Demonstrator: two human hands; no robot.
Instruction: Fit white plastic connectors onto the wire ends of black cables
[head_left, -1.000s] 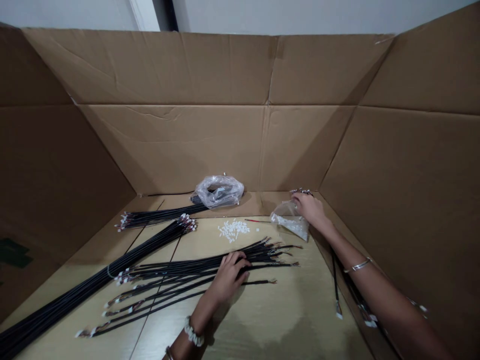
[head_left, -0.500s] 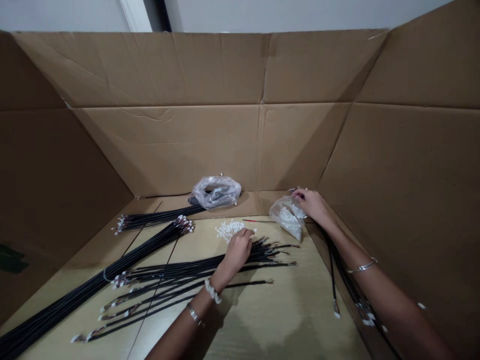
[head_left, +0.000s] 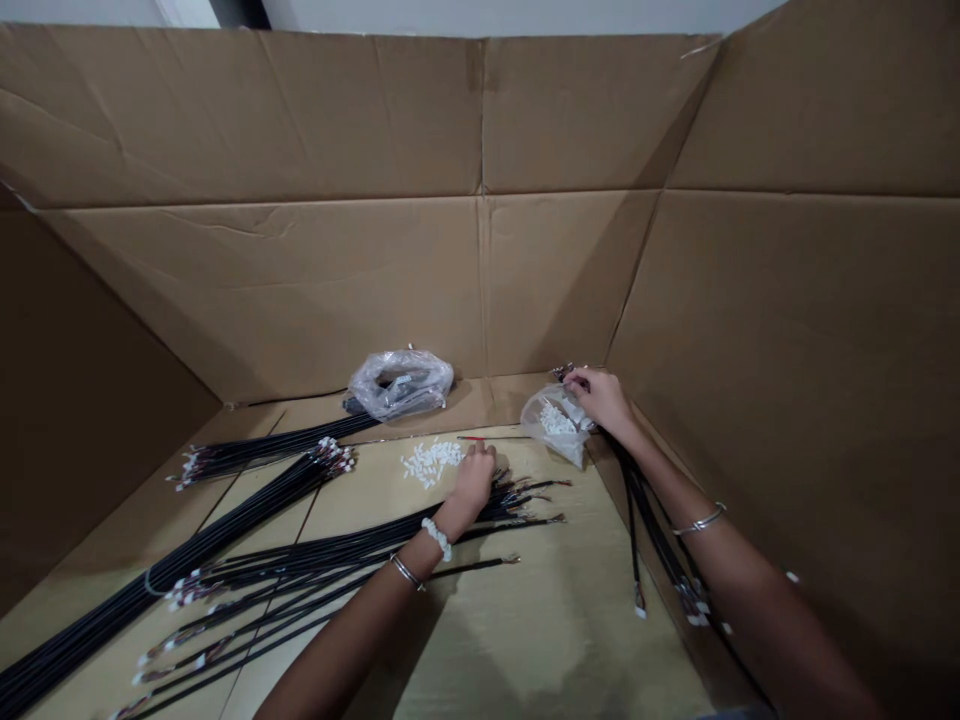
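Observation:
My left hand [head_left: 474, 478] reaches forward over the loose black cables [head_left: 360, 545], its fingertips beside the small pile of white connectors [head_left: 430, 461]; the fingers are curled and I cannot see whether they hold anything. My right hand [head_left: 598, 397] rests on a small clear bag of white connectors [head_left: 553, 422] at the far right corner, its fingers pinching the bag's top edge. A thin red wire [head_left: 487, 438] lies between the pile and the bag.
High cardboard walls [head_left: 480, 270] enclose the wooden table [head_left: 540, 630] on three sides. A crumpled clear bag [head_left: 401, 382] covers one end of a cable bundle [head_left: 262, 450] at the back. A long tied bundle [head_left: 187, 550] runs left. More cables [head_left: 660, 540] lie under my right forearm.
My left hand slid forward from the cables' middle to the white connector pile. My right hand stayed at the small bag, turning it slightly. The view shifted right and down.

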